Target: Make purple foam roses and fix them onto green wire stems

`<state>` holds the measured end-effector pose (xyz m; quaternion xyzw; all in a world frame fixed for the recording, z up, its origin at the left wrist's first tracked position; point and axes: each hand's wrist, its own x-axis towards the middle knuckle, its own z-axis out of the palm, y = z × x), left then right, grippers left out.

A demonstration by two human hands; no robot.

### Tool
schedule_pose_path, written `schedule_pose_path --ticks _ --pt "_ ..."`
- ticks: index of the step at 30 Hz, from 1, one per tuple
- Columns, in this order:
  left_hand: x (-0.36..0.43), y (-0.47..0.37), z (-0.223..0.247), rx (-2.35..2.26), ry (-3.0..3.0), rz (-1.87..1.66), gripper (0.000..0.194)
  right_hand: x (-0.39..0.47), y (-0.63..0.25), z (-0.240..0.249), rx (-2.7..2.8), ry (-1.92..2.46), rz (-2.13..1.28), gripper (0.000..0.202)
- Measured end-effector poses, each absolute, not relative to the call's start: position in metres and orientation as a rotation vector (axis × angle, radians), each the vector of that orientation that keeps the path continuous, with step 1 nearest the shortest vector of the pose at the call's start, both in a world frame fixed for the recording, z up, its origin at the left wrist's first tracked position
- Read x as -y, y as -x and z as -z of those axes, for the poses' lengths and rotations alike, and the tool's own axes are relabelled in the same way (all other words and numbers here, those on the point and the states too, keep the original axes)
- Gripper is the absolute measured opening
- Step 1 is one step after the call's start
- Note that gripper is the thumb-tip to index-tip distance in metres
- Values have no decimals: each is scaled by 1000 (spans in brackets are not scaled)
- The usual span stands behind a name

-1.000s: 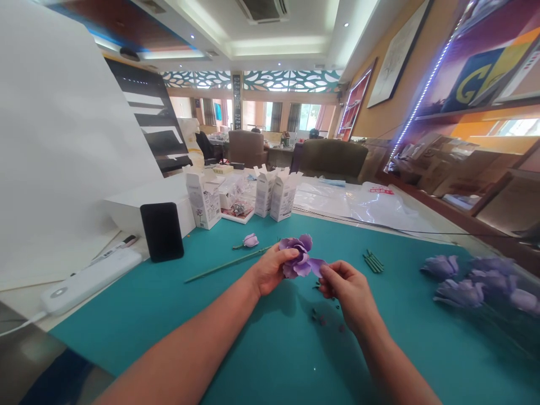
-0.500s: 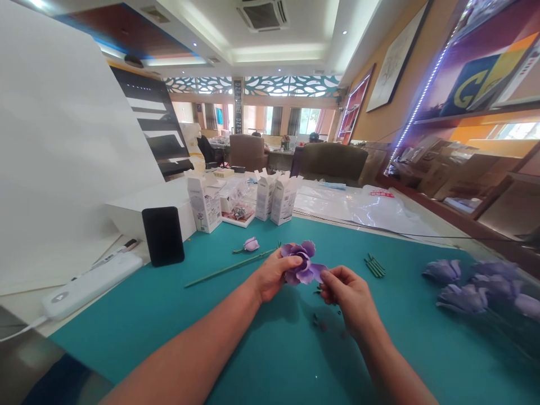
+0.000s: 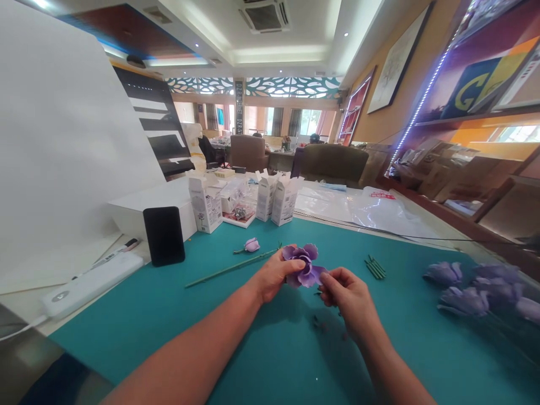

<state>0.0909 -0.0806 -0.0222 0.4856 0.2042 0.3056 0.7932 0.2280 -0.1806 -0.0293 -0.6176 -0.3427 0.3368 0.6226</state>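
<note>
An open purple flower point(image 3: 307, 274) is held above the green mat point(image 3: 253, 354). My left hand point(image 3: 276, 274) grips it from the left, thumb pressed on its centre. My right hand point(image 3: 343, 287) pinches the tip of the petal on the flower's right side. Small dark bits point(image 3: 317, 323) lie on the mat below the hands. Behind my left hand are a long green stem point(image 3: 228, 270) and a small lilac bud point(image 3: 252, 244). Several short green stems point(image 3: 374, 268) lie to the right of the flower.
A black phone-like slab point(image 3: 163, 236) stands at the left beside a white power strip point(image 3: 95, 284). White cartons point(image 3: 284, 201) and a tray of small packets point(image 3: 240, 216) stand behind. Several purple flowers point(image 3: 464, 300) lie at the right. Clear plastic point(image 3: 346, 205) covers the far table.
The flower has tilted slightly in my hands, its front petals a little lower. Both hands keep their hold and have barely moved.
</note>
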Motion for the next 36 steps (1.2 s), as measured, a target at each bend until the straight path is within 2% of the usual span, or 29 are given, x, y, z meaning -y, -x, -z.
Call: schedule_pose_path --ticks 14,23,29,33,36 --pt "85 -91 19 -614 -1154 -711 74 180 -222 30 795 1412 -759 38" --pt "87 -89 13 -654 -1256 -684 73 181 -231 32 944 1536 -681 45" --pt "93 -92 13 -649 -1339 -600 65 182 -241 29 1071 1573 -409 47" --pt "96 -94 13 -665 -1379 -577 63 183 -236 26 1055 1520 -393 42" --pt "97 -94 12 -649 -1419 -573 52 183 -233 26 1032 1519 -413 41"
